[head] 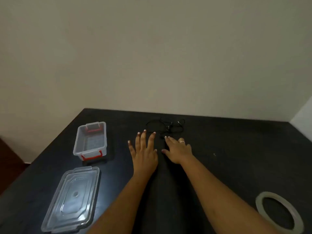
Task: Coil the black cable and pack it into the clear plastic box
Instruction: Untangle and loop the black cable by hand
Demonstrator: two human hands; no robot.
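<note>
Dark bench (pixel 228 166), matte black top, set against a plain pale wall (pixel 152 56). Both arms reach forward over the middle of the bench.

Black cable (pixel 166 126) lies in a loose tangle near the far edge of the bench, roughly centred along it. Not coiled; several loops overlap, and small metallic glints show in the tangle, possibly plugs, though the cable is hard to read against the dark top.

Left hand (pixel 145 152): palm down, fingers (pixel 143 138) spread and straight, grasping nothing. Fingertips reach the near left loop of the cable; whether they touch it I cannot tell.

Right hand (pixel 179 150): palm down, fingers (pixel 168 140) extended and released, holding nothing. Tips sit at the near side of the tangle. A pale ring (pixel 182 141) on one finger.

Clear plastic box (pixel 90 140) stands open near the left edge of the bench, towards the far corner, well apart from the cable. Red latches (pixel 92 156) at both short ends. Nothing visible inside.

Clear lid (pixel 72 199) lies flat on the bench, on the near side of the box, close to the left edge.

Roll of tape (pixel 279 215), pale and flat on the bench, at the near right corner, partly cut off by the frame.
</note>
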